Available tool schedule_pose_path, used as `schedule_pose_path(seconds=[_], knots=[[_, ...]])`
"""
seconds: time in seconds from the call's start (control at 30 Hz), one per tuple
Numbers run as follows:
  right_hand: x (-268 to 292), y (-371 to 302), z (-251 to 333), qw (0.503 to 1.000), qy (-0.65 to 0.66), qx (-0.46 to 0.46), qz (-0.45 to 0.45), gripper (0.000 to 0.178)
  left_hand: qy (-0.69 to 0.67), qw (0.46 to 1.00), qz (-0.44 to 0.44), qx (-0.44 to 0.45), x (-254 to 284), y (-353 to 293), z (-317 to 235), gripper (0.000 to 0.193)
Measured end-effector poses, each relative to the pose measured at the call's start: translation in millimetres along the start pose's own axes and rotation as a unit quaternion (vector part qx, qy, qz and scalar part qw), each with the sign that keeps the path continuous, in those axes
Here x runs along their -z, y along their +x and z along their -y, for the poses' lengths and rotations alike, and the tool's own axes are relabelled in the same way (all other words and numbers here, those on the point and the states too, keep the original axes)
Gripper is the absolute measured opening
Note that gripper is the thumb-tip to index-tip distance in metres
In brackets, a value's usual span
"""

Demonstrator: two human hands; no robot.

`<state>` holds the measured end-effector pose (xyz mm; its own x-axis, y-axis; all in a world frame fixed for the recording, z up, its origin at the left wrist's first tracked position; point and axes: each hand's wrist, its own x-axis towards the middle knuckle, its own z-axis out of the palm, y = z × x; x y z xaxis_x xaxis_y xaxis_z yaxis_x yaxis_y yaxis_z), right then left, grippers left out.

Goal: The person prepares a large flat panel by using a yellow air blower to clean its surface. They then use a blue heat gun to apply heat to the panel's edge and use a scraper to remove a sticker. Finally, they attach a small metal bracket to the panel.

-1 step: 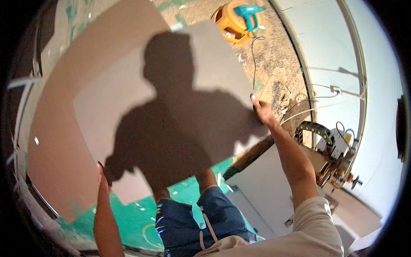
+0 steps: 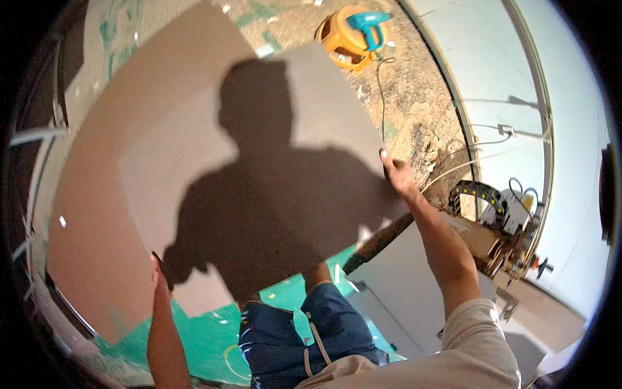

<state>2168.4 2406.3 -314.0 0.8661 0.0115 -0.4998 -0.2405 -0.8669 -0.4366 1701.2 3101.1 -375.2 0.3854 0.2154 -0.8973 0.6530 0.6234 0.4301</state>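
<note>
A large flat pale panel (image 2: 327, 87) spans the space between my two hands, with my shadow falling across most of it. My left hand (image 2: 160, 275) grips its near left edge, thumb along the side. On the right edge, my right hand (image 2: 400, 176) is closed with the thumb on the upper face and the other fingers mostly hidden. Beneath and to the left of the panel lies a larger brown board (image 2: 91, 227), partly covered by it.
A yellow stool (image 2: 343, 45) at the far right carries a teal pistol-shaped power tool (image 2: 370, 24) with a trailing cord. Machinery with a black cable chain (image 2: 479, 189) stands to my right, beside a white wall (image 2: 505, 71). The green floor covering (image 2: 201, 334) has scattered scraps.
The whole view has shifted slightly, with most things a little lower in the picture. Both hands keep their hold on the panel.
</note>
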Motion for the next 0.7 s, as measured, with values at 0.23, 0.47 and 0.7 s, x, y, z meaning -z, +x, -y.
schedule_pose_path(seconds=[0.23,0.47,0.7], knots=[[60.7,-301.9,99.2,0.971,-0.055,-0.223,-0.068,0.088,0.098,0.985,-0.111,-0.091,42.9,-118.4,-99.7,0.081],[21.7,-700.9,79.0,0.829,0.221,-0.415,-0.302,0.075,0.426,0.818,-0.019,-0.387,33.0,-187.4,-231.9,0.065],[-85.4,-951.7,67.6,0.685,0.307,-0.491,-0.442,0.068,0.473,0.787,0.031,-0.395,-205.1,-413.0,-138.8,0.07]])
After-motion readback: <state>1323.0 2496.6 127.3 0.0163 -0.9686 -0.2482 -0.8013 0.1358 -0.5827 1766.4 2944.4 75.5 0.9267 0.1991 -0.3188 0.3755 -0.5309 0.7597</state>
